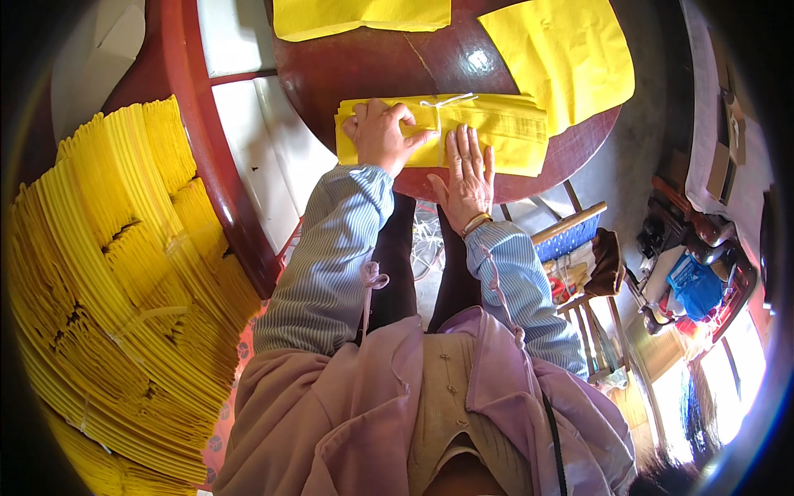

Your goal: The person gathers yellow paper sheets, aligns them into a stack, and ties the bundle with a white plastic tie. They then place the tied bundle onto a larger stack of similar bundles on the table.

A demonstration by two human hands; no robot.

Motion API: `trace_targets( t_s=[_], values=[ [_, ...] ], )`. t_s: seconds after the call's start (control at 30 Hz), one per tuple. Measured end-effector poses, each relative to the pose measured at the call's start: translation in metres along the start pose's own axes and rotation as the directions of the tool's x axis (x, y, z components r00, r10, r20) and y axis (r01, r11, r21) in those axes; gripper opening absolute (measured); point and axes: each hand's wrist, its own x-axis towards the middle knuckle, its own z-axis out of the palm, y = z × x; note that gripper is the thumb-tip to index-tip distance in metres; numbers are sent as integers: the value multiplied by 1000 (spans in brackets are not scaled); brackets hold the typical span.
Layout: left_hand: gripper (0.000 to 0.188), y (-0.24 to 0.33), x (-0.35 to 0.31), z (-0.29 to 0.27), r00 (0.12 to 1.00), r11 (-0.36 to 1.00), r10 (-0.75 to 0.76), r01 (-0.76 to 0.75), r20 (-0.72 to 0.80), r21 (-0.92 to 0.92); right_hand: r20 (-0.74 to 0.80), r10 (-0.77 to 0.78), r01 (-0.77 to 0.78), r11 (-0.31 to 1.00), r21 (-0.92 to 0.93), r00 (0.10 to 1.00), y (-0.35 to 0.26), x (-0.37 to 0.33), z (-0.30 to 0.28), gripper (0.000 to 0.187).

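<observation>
A flat bundle of folded yellow paper lies across the near part of a round dark red table. A thin white string goes round its middle, with loose ends on top. Over the bundle's left half is my left hand, fingers curled and thumb reaching to the string; whatever is in the curl is hidden. My right hand rests flat on the bundle just right of the string, fingers stretched out and holding nothing.
More yellow paper lies at the table's far right, and another yellow stack at the far edge. A large pile of folded yellow paper stands at my left. On the right are a wooden chair and a blue plastic bag.
</observation>
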Motion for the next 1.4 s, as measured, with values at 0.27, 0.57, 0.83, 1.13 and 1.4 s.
trace_targets(
  t_s=[0.27, 0.57, 0.83, 1.13, 1.4],
  values=[
    [48, -25, -9, -23, 995, 989, 93, -97, -44, -111, -33, -25, 26, 999, 22, 999, 4, -2, -3, 84],
    [53, -53, -33, -31, 961, 986, -102, 63, -256, -155, 6, -20, 20, 1000, 4, 1000, 6, -2, -3, 83],
    [33, -4, -41, -21, 941, 959, 163, -222, -296, -177, -22, -48, 49, 997, 58, 999, -1, 0, -11, 86],
    [70, -3, -39, 33, 983, 988, 137, -126, -119, 92, -144, -6, -12, 992, -126, 990, 77, 40, -23, 86],
    [69, -6, -36, 47, 986, 985, 122, -107, -112, 134, -131, 21, -38, 991, -125, 991, 121, 54, -11, 64]
  ],
)
